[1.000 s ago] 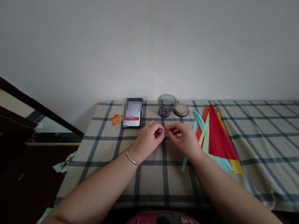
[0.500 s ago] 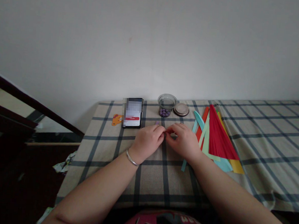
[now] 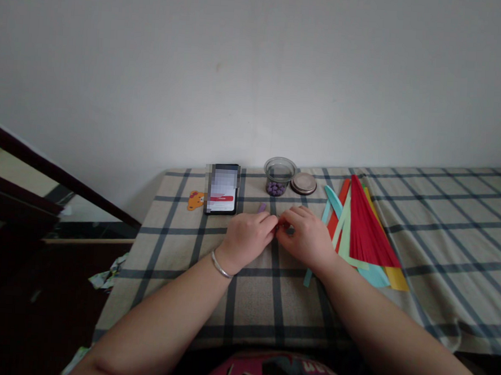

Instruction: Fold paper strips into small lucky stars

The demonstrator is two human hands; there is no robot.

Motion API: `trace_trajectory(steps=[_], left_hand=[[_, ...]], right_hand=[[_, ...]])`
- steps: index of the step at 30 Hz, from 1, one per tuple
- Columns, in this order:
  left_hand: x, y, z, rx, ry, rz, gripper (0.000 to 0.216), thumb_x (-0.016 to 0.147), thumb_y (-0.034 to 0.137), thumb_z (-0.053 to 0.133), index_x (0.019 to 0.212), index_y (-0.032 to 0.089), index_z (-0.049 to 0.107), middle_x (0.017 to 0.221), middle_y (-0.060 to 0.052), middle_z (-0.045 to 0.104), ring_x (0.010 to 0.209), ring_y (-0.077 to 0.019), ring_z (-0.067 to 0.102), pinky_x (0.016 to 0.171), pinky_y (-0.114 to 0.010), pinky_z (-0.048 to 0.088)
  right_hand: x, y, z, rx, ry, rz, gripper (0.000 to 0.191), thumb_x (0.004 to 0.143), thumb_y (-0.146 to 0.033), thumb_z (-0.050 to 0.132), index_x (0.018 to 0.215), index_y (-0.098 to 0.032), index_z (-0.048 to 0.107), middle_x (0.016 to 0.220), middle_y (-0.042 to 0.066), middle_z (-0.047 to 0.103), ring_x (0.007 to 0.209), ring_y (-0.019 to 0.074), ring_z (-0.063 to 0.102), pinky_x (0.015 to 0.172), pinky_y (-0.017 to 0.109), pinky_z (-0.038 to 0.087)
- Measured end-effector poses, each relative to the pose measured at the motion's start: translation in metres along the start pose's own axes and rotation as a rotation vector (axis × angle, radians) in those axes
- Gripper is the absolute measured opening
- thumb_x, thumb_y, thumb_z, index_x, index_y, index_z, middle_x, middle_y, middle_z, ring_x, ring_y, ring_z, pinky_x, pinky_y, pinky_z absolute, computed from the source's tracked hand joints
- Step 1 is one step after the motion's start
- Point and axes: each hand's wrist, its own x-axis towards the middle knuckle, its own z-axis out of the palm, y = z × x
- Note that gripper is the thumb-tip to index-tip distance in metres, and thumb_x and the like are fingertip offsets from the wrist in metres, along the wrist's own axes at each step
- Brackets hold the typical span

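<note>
Over the middle of the tablecloth, my left hand (image 3: 250, 233) and my right hand (image 3: 304, 236) meet fingertip to fingertip. Both are closed in a pinch on a narrow purple paper strip (image 3: 261, 208). One end of the strip sticks out beyond my left fingers; the part between the fingertips is mostly hidden. Behind the hands stands a clear plastic jar (image 3: 280, 171), uncovered, with small purple folded pieces (image 3: 276, 188) at its bottom. Its round lid (image 3: 304, 183) seems to lie flat on the right of it.
Right of my right hand lies a fan of paper strips, red (image 3: 369, 228), yellow (image 3: 397, 280), pale green (image 3: 344, 238) and light blue (image 3: 374, 276). A phone (image 3: 222, 190) leans over an orange bear cutout (image 3: 196, 201) at the left. The checked tablecloth (image 3: 451, 234) meets a wall behind.
The purple strip's end shows a little more beyond my left hand. My fingertips have shifted slightly against each other; the jar, lid, phone and coloured strips stay put.
</note>
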Motion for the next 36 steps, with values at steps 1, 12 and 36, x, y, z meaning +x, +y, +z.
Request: trace_trajectory(steps=[1,12,36], left_hand=[[0.000,0.000,0.000,-0.005,0.002,0.006,0.008,0.082,0.019,0.053,0.078,0.020,0.060,0.071,-0.002,0.063,0.061,-0.0179,0.058,0.050,-0.030,0.031],[0.001,-0.001,0.001,-0.168,0.086,-0.051,0.008,0.082,0.017,0.053,0.080,0.019,0.061,0.075,-0.001,0.067,0.064,-0.0151,0.060,0.056,-0.026,0.037],[0.006,-0.007,0.017,-0.805,0.232,-0.263,0.006,0.081,0.018,0.062,0.086,0.018,0.065,0.084,-0.002,0.066,0.078,-0.0127,0.062,0.072,-0.025,0.052]], right_hand=[[0.000,0.001,0.000,0.035,0.010,0.006,0.010,0.073,-0.014,0.054,0.066,-0.021,0.055,0.070,0.004,0.060,0.073,0.0201,0.054,0.066,0.030,0.041],[0.002,0.020,0.019,0.575,0.027,0.241,0.005,0.072,-0.019,0.054,0.069,-0.019,0.058,0.069,0.001,0.059,0.066,0.0147,0.055,0.061,0.026,0.044],[0.005,0.021,0.006,0.580,0.034,0.232,0.021,0.085,-0.033,0.051,0.083,-0.018,0.066,0.077,0.006,0.066,0.071,0.0179,0.060,0.065,0.030,0.047]])
